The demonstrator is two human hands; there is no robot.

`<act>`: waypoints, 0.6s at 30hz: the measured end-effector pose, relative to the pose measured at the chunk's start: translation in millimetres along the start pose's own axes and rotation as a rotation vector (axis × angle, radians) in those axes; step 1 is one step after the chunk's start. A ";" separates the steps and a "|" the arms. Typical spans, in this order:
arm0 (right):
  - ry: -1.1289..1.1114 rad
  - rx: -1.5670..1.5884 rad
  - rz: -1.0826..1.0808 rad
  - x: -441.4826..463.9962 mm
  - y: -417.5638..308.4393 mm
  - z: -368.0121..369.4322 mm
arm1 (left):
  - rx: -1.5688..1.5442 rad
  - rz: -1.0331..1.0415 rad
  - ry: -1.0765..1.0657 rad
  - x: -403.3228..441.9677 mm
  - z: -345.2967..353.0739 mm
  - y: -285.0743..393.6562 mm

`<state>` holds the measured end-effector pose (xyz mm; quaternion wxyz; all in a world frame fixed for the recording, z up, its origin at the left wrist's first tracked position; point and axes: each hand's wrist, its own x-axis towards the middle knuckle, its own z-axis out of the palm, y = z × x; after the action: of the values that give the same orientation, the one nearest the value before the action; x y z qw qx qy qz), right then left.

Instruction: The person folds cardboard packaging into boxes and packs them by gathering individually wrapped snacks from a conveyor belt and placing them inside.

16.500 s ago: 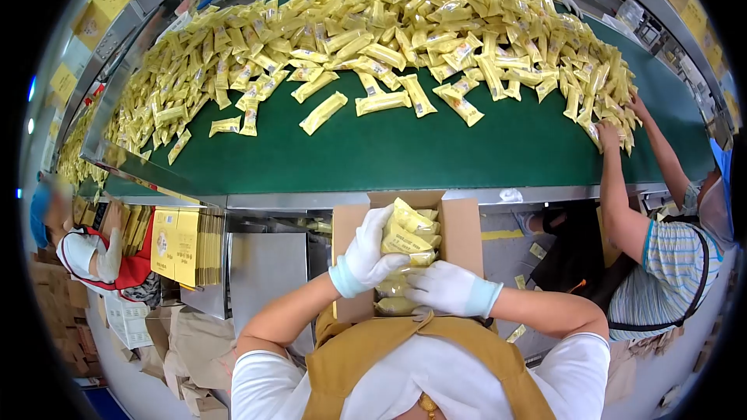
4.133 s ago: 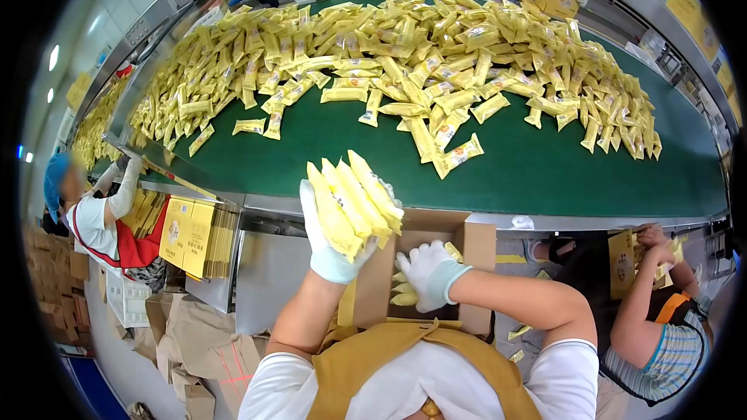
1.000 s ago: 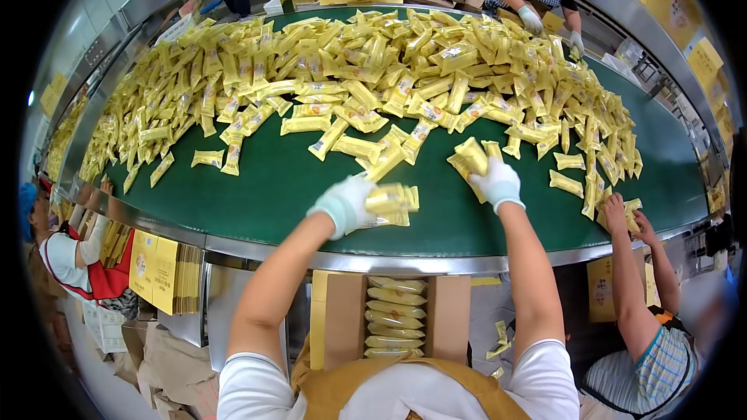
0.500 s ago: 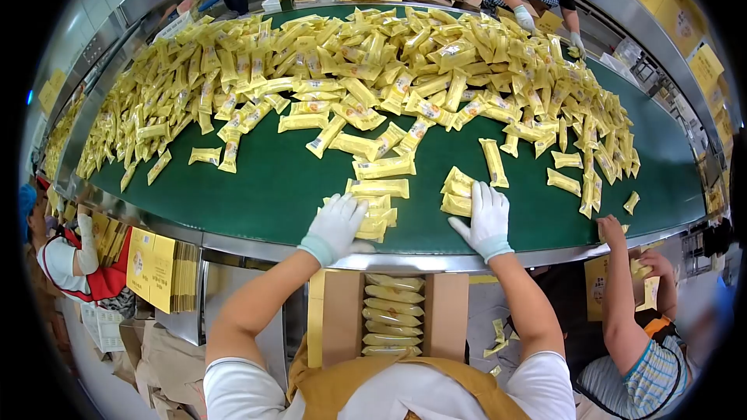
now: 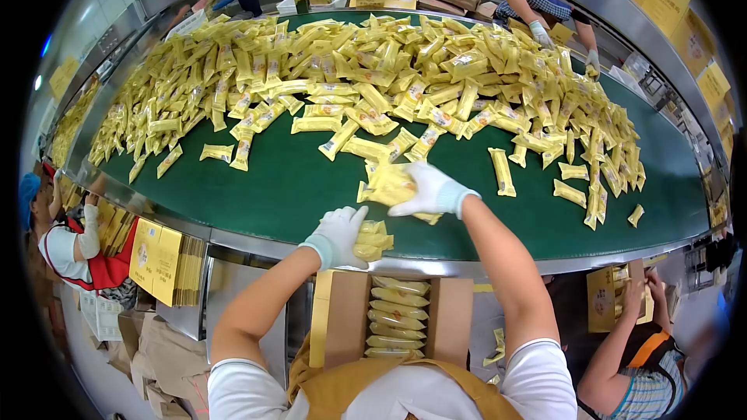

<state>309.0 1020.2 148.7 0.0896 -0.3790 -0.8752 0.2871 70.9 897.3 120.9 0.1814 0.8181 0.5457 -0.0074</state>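
My right hand [image 5: 433, 189], in a white glove, is closed around a few yellow wrapped packets [image 5: 387, 183], smeared by motion, over the green belt. Near the belt's front edge, my left hand [image 5: 341, 237], also gloved, grips the left side of a short row of yellow packets [image 5: 375, 239]. Its fingertips are partly hidden against them. Below, right against my apron, stands an open cardboard box [image 5: 347, 319] with a column of yellow packets [image 5: 397, 315] inside.
A large heap of yellow packets [image 5: 350, 70] covers the far part of the green belt [image 5: 280, 194], with a metal rim [image 5: 257, 249] in front. Folded yellow cartons [image 5: 163, 264] stand at left. Co-workers are at left, right and across, one beside a carton [image 5: 603, 299].
My right hand has moved left and inward, bringing its packets over those near my left hand. The left hand has shifted slightly. At right, the co-worker's hands have moved down to a carton.
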 end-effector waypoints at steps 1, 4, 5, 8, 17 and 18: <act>-0.065 0.034 0.039 12.3 -0.7 11.3 | -0.035 -0.018 -0.033 -3.3 -3.6 -7.9; -0.155 -0.172 0.003 32.1 4.2 44.7 | -0.165 -0.040 -0.055 -16.5 -7.2 -53.5; -0.167 -0.234 -0.014 26.7 -2.5 44.8 | -0.199 -0.058 -0.008 -22.8 -9.0 -74.9; -0.189 -0.355 -0.071 -1.2 -24.4 42.1 | -0.411 -0.088 0.113 -22.6 -24.5 -104.4; -0.154 -0.348 -0.103 -79.7 8.4 36.5 | -0.217 0.184 -0.031 120.5 -34.0 -7.5; -0.162 -0.322 -0.064 -90.6 13.2 30.4 | -0.139 0.156 -0.065 134.3 -27.8 -1.7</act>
<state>368.8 949.5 121.7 -0.0338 -0.3362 -0.9257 0.1699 118.5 1025.9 118.2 0.2551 0.8429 0.4734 0.0180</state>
